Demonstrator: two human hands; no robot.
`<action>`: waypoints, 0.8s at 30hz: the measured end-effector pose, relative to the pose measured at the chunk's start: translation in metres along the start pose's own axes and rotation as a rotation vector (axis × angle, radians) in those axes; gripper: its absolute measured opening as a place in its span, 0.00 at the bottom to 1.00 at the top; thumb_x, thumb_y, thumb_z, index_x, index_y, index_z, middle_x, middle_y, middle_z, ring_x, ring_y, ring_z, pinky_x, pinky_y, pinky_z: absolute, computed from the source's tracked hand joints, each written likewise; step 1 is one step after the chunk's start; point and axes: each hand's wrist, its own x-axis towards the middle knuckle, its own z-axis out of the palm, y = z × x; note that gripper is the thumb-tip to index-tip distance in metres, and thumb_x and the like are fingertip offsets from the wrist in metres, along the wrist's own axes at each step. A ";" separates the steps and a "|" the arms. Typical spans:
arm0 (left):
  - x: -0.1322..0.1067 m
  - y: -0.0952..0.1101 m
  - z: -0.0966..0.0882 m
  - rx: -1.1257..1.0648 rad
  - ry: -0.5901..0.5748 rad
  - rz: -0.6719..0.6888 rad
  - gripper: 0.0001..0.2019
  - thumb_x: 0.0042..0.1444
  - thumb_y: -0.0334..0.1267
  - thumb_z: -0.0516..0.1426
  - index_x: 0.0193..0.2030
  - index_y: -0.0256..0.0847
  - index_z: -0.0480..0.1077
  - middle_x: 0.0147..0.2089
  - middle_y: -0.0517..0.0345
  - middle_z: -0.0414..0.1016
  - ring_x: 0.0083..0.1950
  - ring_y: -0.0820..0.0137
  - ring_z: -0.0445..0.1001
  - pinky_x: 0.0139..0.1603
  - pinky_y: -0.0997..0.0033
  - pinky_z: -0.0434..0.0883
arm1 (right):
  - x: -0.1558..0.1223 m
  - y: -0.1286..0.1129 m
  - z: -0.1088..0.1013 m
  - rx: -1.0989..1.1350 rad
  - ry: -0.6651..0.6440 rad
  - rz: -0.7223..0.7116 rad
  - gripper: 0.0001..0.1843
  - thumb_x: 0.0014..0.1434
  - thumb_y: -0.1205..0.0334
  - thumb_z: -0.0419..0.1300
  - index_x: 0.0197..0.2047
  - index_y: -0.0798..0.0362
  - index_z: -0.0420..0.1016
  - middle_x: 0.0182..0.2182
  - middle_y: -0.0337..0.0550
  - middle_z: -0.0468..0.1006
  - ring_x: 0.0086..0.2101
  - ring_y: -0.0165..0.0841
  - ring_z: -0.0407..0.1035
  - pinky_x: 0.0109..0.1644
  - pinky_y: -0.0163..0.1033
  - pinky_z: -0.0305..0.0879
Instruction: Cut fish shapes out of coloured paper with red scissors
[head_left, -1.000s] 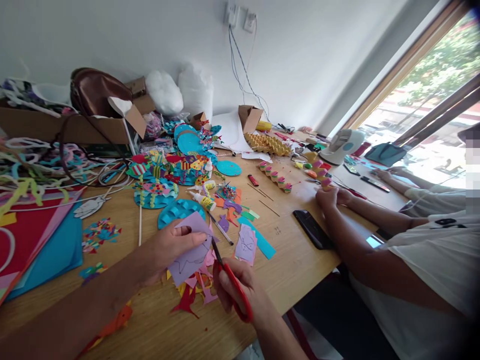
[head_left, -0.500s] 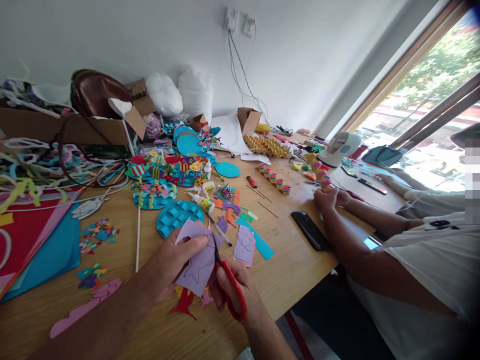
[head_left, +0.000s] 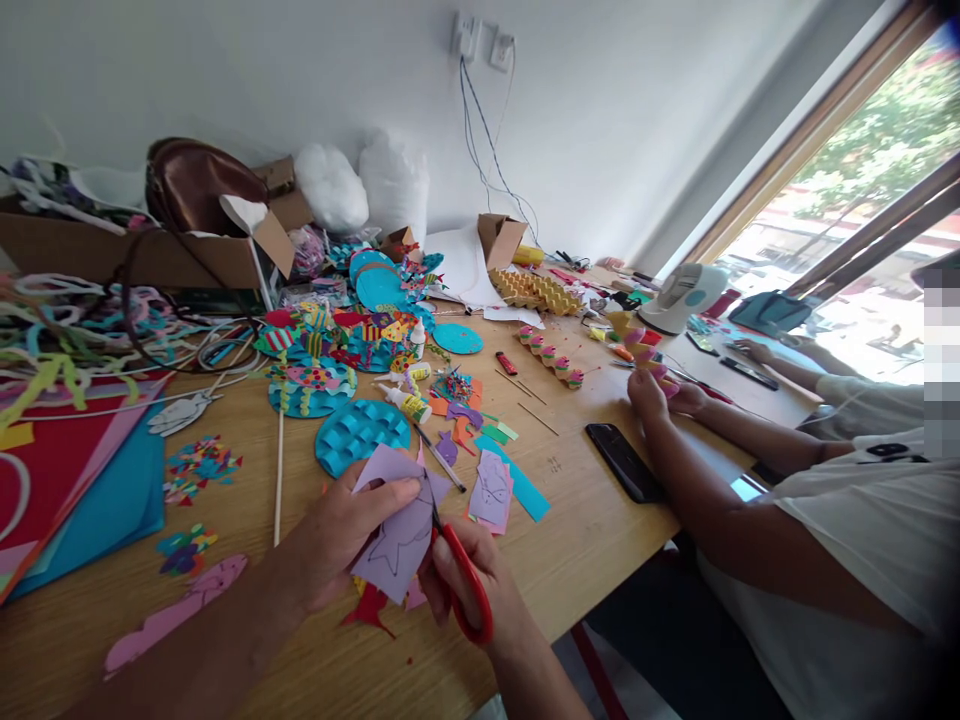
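Observation:
My left hand (head_left: 341,535) pinches a lilac sheet of paper (head_left: 397,525) with a pencilled outline on it, thumb on top near its upper edge. My right hand (head_left: 469,580) is closed round the red handles of a pair of scissors (head_left: 457,575), whose dark blades bite into the sheet's right side. Both hands hover just above the wooden table (head_left: 592,530) near its front edge. Coloured offcuts lie under the sheet.
Blue paper discs (head_left: 358,435), glue bottles (head_left: 405,402), a thin stick (head_left: 279,470) and paper scraps crowd the middle. Red and blue sheets (head_left: 75,480) lie at left, cardboard boxes (head_left: 157,250) behind. A black phone (head_left: 624,460) lies at right, where another person (head_left: 825,520) handles small pieces.
The lilac sheet has turned slightly in my left hand and the scissors have cut further into it. A pink cut-out now shows on the table at lower left. The other person's hands shifted.

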 end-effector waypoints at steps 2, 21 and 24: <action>-0.001 0.001 0.002 0.005 0.008 -0.007 0.11 0.37 0.42 0.63 0.27 0.42 0.69 0.18 0.65 0.70 0.19 0.74 0.67 0.18 0.76 0.66 | 0.000 0.001 0.001 -0.012 0.017 -0.012 0.30 0.56 0.34 0.54 0.21 0.53 0.61 0.12 0.33 0.62 0.13 0.22 0.52 0.16 0.29 0.48; 0.001 0.004 -0.005 0.051 -0.036 0.000 0.09 0.39 0.39 0.64 0.28 0.41 0.71 0.20 0.63 0.71 0.20 0.72 0.69 0.21 0.74 0.67 | -0.003 -0.012 0.003 -0.049 0.049 0.095 0.33 0.49 0.28 0.55 0.20 0.52 0.61 0.10 0.30 0.59 0.12 0.21 0.49 0.16 0.29 0.46; 0.002 0.006 -0.007 0.065 -0.053 -0.026 0.09 0.39 0.39 0.65 0.27 0.41 0.71 0.20 0.63 0.71 0.20 0.72 0.69 0.21 0.75 0.67 | -0.004 -0.014 0.003 -0.056 0.045 0.104 0.33 0.48 0.28 0.55 0.19 0.52 0.60 0.10 0.30 0.59 0.12 0.21 0.48 0.16 0.30 0.46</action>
